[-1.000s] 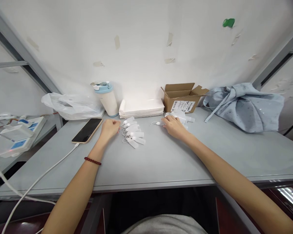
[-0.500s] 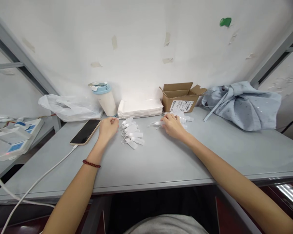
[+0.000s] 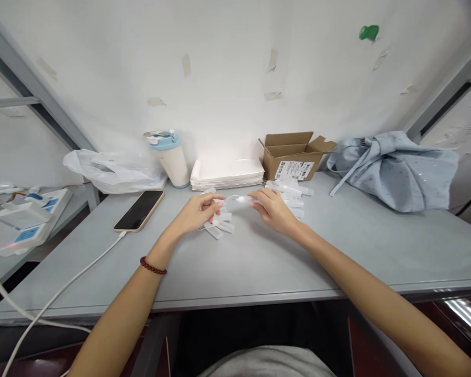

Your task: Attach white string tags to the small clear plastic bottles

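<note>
My right hand [image 3: 273, 210] pinches a small translucent plastic tube [image 3: 243, 199] with a white tip, held just above the desk and pointing left. A thin white cord [image 3: 230, 198] curves from that tip to my left hand [image 3: 198, 212], whose thumb and forefinger close at the cord's end. Beneath my left fingers lies a row of similar tubes [image 3: 223, 225], partly hidden by the hand. More of these tubes [image 3: 297, 203] are heaped beyond my right hand, in front of the cardboard box.
A stack of white envelopes [image 3: 227, 175], an open cardboard box [image 3: 288, 157] and a blue-lidded cup [image 3: 173, 162] stand along the wall. At left are a charging phone [image 3: 139, 211] and a plastic bag [image 3: 110, 170]. A light-blue cloth bag [image 3: 396, 170] sits at right.
My right hand has lifted a tube from the right heap and moved slightly left. My left hand has moved right, over the row of tubes, to meet its cord.
</note>
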A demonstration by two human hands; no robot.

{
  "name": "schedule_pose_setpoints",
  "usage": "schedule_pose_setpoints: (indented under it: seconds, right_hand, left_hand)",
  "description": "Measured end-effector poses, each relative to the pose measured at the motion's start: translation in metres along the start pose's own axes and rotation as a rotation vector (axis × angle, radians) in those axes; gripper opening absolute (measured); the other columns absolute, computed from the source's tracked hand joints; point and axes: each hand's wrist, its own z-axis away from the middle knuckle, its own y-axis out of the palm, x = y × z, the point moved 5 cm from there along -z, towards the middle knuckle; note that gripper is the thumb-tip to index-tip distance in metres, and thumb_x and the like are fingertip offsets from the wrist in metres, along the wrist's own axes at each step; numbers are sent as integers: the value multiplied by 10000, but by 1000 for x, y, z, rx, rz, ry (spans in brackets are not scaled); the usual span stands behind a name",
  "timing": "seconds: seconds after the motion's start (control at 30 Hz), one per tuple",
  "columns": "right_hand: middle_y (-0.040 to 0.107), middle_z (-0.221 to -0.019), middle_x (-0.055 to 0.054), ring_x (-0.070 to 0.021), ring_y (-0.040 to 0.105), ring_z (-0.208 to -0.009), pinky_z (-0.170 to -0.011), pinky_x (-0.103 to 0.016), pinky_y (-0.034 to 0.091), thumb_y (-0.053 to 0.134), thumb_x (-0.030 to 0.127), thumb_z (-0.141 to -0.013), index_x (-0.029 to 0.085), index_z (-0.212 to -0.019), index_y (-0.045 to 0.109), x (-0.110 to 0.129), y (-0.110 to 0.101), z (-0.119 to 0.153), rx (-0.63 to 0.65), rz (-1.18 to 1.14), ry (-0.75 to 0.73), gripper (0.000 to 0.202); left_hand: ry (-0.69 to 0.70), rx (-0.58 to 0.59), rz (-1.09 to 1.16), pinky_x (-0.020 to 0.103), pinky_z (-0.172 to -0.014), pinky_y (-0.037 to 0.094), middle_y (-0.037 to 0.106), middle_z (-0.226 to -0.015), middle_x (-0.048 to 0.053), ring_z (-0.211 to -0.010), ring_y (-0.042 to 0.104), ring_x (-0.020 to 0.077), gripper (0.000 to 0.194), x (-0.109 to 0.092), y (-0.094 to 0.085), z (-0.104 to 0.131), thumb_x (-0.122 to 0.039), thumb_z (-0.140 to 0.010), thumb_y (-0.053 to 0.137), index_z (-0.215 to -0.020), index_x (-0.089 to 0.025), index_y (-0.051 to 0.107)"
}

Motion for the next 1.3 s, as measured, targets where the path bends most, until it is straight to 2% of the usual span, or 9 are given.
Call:
schedule_pose_setpoints:
  seconds: [0.17, 0.47, 1.3]
  right_hand:
    - [647, -982, -110, -229, 569, -942, -844, -365, 373, 407, 222, -940, 169, -1094, 565, 5, -3, 0, -27, -34, -24, 228]
    - [650, -937, -98, -232, 571, -914, -817, -359, 385, 396, 254, -951, 185, -1113, 565, 10, 1, 2, -13, -52, -68, 244]
    - [636, -873, -89, -220, 552, -826, -758, -349, 385, 411, 229, -950, 165, -1083, 552, 14, -3, 3, -80, -59, -126, 204]
  left_hand:
    - [8, 32, 15, 226, -476, 364, 601, -701, 26, -516, 474, 111, 344, 0, 4, 1, -468, -791, 554, -907, -159, 651]
    - [76, 32, 42, 202, -466, 360, 578, -647, 3, -498, 473, 87, 279, -8, 8, 2, -420, -822, 555, -837, -160, 658]
    - [91, 54, 57, 207, -490, 362, 566, -666, 2, -518, 470, 84, 303, -6, 9, 2, -424, -851, 541, -843, -138, 641]
